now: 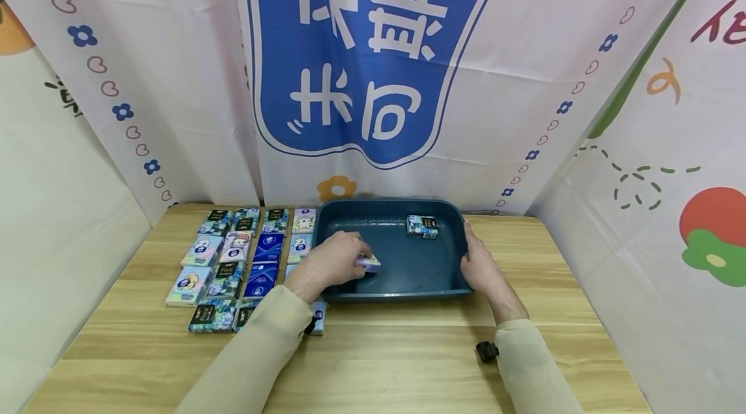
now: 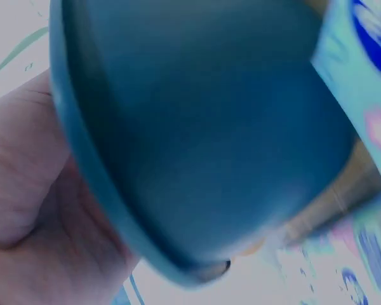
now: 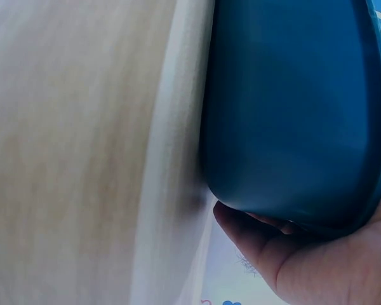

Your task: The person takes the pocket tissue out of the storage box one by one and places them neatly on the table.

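Note:
In the head view my left hand (image 1: 338,258) reaches over the left side of a dark teal plastic tray (image 1: 396,297). Its fingers pinch a small lilac tissue pack (image 1: 368,264) just inside the tray. The left wrist view has the left hand (image 2: 32,184) beside the tray rim (image 2: 108,197), with the held pack hidden. My right hand (image 1: 482,265) lies against the tray's right end, fingers straight along the outer wall. In the right wrist view the right hand (image 3: 311,260) touches the tray's corner. A dark floral tissue pack (image 1: 422,227) lies at the tray's back right.
Several tissue packs lie in rows left of the tray, among them dark blue packs (image 1: 261,279), floral packs (image 1: 212,315) and pastel packs (image 1: 189,286). The left forearm passes over some of them. A printed curtain (image 1: 373,181) hangs behind the wooden table (image 1: 408,362).

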Demonstrator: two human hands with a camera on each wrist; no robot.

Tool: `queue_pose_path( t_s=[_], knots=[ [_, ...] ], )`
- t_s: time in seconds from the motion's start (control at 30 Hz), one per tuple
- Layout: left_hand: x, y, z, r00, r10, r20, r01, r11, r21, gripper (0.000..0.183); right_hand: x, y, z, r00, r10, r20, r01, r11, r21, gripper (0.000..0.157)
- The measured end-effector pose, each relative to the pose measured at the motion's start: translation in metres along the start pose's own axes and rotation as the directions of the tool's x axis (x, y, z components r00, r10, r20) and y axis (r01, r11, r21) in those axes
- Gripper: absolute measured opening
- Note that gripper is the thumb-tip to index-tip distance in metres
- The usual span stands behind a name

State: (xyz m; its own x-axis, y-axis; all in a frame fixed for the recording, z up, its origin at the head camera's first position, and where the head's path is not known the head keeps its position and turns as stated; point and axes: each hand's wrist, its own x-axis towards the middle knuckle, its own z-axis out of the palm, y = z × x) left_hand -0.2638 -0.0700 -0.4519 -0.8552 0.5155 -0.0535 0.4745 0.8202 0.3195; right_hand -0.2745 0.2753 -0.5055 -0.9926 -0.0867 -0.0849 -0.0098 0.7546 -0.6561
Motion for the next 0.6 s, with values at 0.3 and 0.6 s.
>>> queue_pose_path(
  t_s=[0.3, 0.6],
  knots=[
    [-0.022, -0.017, -0.014, 0.998, 0.034, -0.048, -0.034, 0.999, -0.013, 0.026, 0.0, -0.001, 0.0, 1.0, -0.004, -0.002, 0.004, 1.0, -0.004, 0.079],
    [-0.044, -0.036, -0.028, 0.994, 0.062, -0.089, -0.063, 0.998, -0.007, 0.028, 0.0, 0.0, 0.0, 1.0, -0.002, -0.001, 0.002, 1.0, -0.005, 0.081]
  ],
)
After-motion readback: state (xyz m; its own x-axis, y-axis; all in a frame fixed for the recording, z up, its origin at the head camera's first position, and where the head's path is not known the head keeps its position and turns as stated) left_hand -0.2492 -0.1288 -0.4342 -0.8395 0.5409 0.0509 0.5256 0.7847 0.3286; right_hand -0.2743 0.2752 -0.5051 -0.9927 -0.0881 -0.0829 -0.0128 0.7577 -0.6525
